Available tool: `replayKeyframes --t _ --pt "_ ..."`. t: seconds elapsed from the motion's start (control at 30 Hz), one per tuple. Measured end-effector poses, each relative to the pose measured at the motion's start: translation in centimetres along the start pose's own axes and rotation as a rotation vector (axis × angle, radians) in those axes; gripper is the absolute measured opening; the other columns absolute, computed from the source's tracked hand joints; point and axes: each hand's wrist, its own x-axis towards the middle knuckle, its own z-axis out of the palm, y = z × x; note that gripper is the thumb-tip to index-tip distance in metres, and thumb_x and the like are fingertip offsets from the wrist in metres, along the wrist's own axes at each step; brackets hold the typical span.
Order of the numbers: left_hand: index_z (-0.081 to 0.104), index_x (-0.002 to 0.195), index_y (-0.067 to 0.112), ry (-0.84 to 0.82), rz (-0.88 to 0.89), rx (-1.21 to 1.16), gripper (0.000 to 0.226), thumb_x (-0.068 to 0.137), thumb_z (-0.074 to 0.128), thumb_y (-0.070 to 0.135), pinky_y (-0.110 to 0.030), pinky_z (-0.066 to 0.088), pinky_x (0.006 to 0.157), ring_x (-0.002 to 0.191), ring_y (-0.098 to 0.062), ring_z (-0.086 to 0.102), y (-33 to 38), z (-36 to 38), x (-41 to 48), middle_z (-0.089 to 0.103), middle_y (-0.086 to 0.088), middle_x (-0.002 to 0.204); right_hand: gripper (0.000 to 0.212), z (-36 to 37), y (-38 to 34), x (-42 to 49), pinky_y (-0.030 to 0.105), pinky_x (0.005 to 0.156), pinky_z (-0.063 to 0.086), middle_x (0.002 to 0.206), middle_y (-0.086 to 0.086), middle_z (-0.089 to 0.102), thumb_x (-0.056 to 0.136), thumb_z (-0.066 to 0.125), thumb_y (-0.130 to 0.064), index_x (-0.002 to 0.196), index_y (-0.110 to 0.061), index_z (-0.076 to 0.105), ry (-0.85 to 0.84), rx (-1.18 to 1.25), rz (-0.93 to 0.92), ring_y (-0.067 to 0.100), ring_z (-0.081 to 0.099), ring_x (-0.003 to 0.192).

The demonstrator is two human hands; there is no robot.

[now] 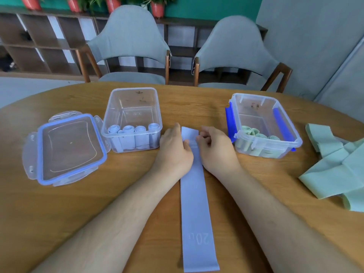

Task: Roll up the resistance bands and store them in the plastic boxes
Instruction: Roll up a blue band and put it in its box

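Pinching end of blue band (195, 203), left hand (175, 148), right hand (214, 146)

Wood table (69, 203), centre: blue band (197, 203) flat, running near-to-far, "20" printed at near end. Far end folded back. L hand (175, 148) & R hand (214, 146) both pinch at the fold, fingers curled.

Left: clear box (132, 107), open, blue rolls (129, 134) upright along its near wall. Lid (69, 148) flat on table just left of it.

Right: 2nd clear box (264, 113), blue latches, green rolls (254, 134) inside. Far right: loose green bands (338, 170) in a heap.

Far side: 2 grey chairs (130, 36).
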Motion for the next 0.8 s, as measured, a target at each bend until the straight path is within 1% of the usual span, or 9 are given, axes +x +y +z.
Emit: replayKeyframes --t 0.07,0.13,0.2,0.3,0.43,0.53,0.6,0.7,0.8 --pt "0.034 0.148 0.003 -0.026 0.014 0.094 0.048 0.102 0.044 0.013 -0.030 0.028 0.106 0.134 -0.028 0.035 0.2 -0.1 -0.3 0.043 -0.012 0.143 0.036 -0.2 0.2 -0.1 0.013 0.086 0.041 0.122 0.000 0.065 0.101 0.052 -0.014 0.136 -0.009 0.056 -0.024 -0.019 0.016 0.012 0.059 0.112" --pt "0.037 0.146 0.003 -0.031 0.015 0.129 0.046 0.102 0.044 0.012 -0.028 0.026 0.105 0.135 -0.029 0.033 0.4 -0.2 -0.4 0.043 -0.011 0.146 0.037 -0.3 0.4 -0.2 0.001 0.081 0.035 0.125 0.000 0.065 0.100 0.051 -0.011 0.137 -0.011 0.056 -0.040 -0.014 0.008 0.007 0.057 0.110" --pt "0.032 0.151 0.007 -0.029 0.020 0.123 0.051 0.102 0.044 0.013 -0.028 0.025 0.109 0.139 -0.027 0.030 0.6 -0.2 -0.5 0.041 -0.009 0.151 0.038 -0.3 0.5 -0.2 -0.002 0.080 0.034 0.127 0.000 0.065 0.100 0.050 -0.010 0.137 -0.011 0.056 -0.053 -0.006 -0.013 0.004 0.056 0.109" --pt "0.029 0.155 0.011 -0.039 0.006 0.062 0.054 0.103 0.045 0.015 -0.027 0.025 0.112 0.143 -0.023 0.028 0.8 -0.4 -0.5 0.041 -0.009 0.151 0.041 -0.5 0.7 -0.1 -0.001 0.084 0.035 0.132 -0.001 0.063 0.099 0.051 -0.009 0.140 -0.012 0.054 -0.067 0.015 -0.024 0.007 0.057 0.117" --pt "0.033 0.154 0.015 -0.015 -0.025 0.001 0.054 0.103 0.048 0.017 -0.034 0.033 0.115 0.140 -0.022 0.037 0.9 -0.5 -0.7 0.043 -0.007 0.149 0.042 -0.7 0.6 0.0 0.014 0.095 0.043 0.133 -0.001 0.062 0.099 0.053 -0.010 0.141 -0.012 0.052 -0.066 0.067 -0.016 0.007 0.059 0.116" --pt "0.036 0.153 0.016 -0.019 -0.012 -0.014 0.053 0.102 0.049 0.017 -0.038 0.037 0.114 0.140 -0.021 0.039 0.7 -0.2 -0.4 0.045 -0.006 0.150 0.043 -0.5 0.4 0.1 0.017 0.095 0.044 0.133 0.001 0.061 0.099 0.054 -0.011 0.142 -0.012 0.051 -0.066 0.063 -0.036 0.009 0.058 0.118" --pt "0.038 0.151 0.016 -0.011 -0.014 -0.032 0.052 0.101 0.051 0.017 -0.039 0.037 0.114 0.141 -0.020 0.039 0.4 0.1 -0.2 0.046 -0.005 0.150 0.044 -0.4 0.4 0.2 0.016 0.094 0.042 0.134 0.001 0.061 0.099 0.053 -0.010 0.142 -0.012 0.050 -0.051 0.062 -0.029 0.009 0.057 0.119" --pt "0.041 0.149 0.015 0.020 -0.040 -0.035 0.051 0.099 0.053 0.016 -0.036 0.039 0.112 0.140 -0.021 0.040 0.0 0.2 -0.1 0.048 -0.007 0.147 0.044 -0.5 0.5 0.2 0.015 0.094 0.041 0.135 0.002 0.060 0.099 0.049 -0.008 0.143 -0.011 0.050 -0.035 0.043 -0.010 0.010 0.056 0.123" --pt "0.043 0.147 0.020 -0.001 -0.027 -0.061 0.049 0.099 0.052 0.018 -0.027 0.041 0.101 0.132 -0.018 0.048 -0.3 0.2 0.1 0.050 -0.004 0.145 0.045 -0.6 0.7 0.2 0.017 0.097 0.042 0.133 0.005 0.061 0.098 0.048 -0.007 0.143 -0.010 0.050 -0.057 0.044 -0.024 0.012 0.056 0.124"
